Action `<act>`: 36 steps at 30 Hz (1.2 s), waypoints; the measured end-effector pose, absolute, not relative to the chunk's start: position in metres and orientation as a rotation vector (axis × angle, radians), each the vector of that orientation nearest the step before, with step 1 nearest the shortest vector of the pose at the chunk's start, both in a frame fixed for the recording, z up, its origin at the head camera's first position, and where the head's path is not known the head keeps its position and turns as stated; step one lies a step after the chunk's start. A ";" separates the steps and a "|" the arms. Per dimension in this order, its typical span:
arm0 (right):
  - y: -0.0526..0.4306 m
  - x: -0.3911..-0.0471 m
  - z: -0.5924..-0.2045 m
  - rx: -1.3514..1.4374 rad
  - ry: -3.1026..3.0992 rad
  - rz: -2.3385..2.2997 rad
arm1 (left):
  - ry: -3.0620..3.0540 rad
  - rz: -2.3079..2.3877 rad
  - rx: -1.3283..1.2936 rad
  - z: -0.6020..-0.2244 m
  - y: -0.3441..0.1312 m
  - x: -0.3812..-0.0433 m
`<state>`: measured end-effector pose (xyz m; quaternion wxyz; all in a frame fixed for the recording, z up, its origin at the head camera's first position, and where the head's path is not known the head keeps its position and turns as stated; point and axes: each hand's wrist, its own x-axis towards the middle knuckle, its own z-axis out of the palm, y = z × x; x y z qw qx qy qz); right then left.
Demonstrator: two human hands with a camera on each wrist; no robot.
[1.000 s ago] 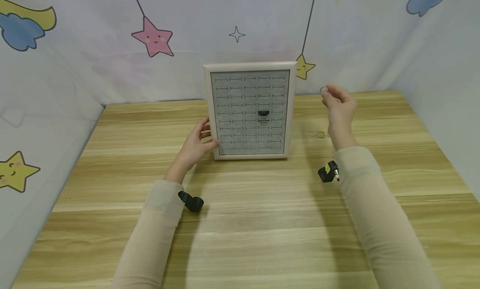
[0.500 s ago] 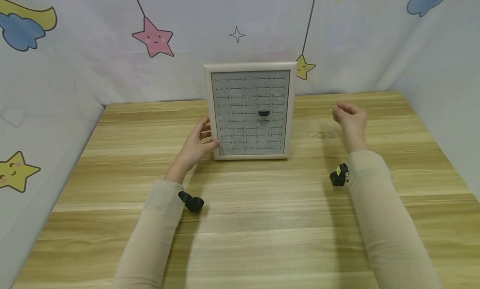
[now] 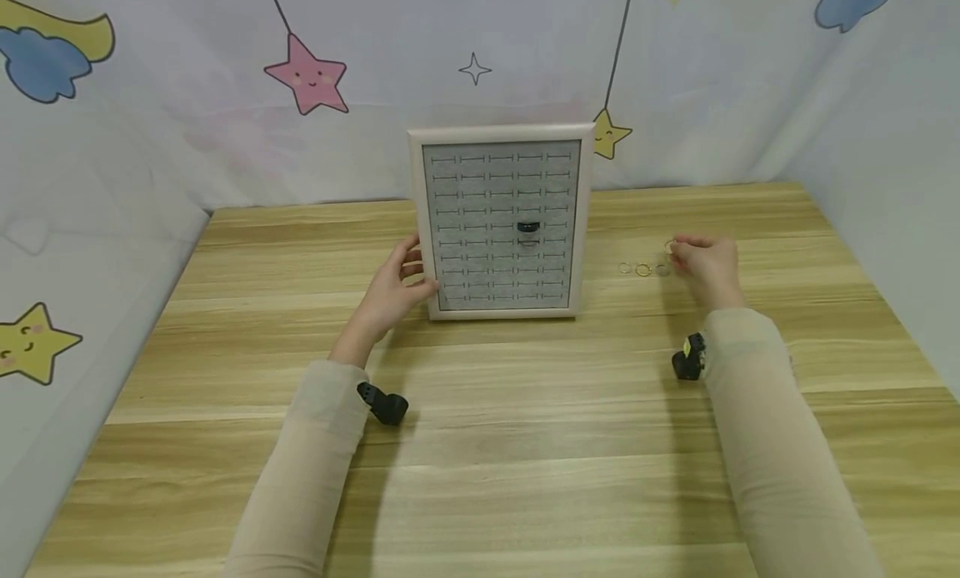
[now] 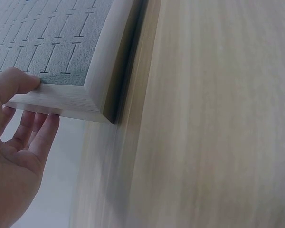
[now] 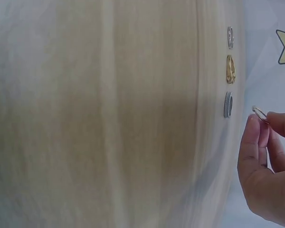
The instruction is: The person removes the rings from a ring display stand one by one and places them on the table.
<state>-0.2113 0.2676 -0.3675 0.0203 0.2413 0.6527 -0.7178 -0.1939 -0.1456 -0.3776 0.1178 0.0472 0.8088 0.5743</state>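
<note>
My left hand (image 3: pixel 392 291) grips the left edge of an upright ring display board (image 3: pixel 501 313), thumb on the front of the pale frame and fingers behind it, as the left wrist view also shows. The board's grey padded face has rows of slots. A black ring (image 3: pixel 528 226) sits in one slot, with a thin ring (image 3: pixel 528 242) just below it. At the right, my right hand (image 3: pixel 711 266) pinches a thin ring (image 5: pixel 260 113) between thumb and fingertips, above the table. Left of that hand lie a silver ring (image 5: pixel 230 37), a gold ring (image 5: pixel 231 70) and a grey textured ring (image 5: pixel 228 104) in a row.
Everything stands on a wood-grain table (image 3: pixel 517 445). Behind it hangs a white cloth (image 3: pixel 397 53) printed with stars and clouds, close to the back of the board. Black wrist cameras (image 3: pixel 388 406) are strapped at both cuffs.
My right hand has moved right and then down toward the table with the pinched ring, uncovering the rightmost ring of the row. The left hand and the board have stayed in place.
</note>
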 end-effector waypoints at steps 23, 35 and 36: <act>0.288 -0.211 -0.382 0.736 2.289 -1.786 | 2.384 1.666 0.152 -0.377 -0.145 -0.193; 0.289 -0.214 -0.388 0.736 2.387 -1.650 | 2.366 1.692 0.150 -0.377 -0.145 -0.194; 0.289 -0.214 -0.388 0.734 2.391 -1.652 | 2.364 1.694 0.147 -0.377 -0.145 -0.194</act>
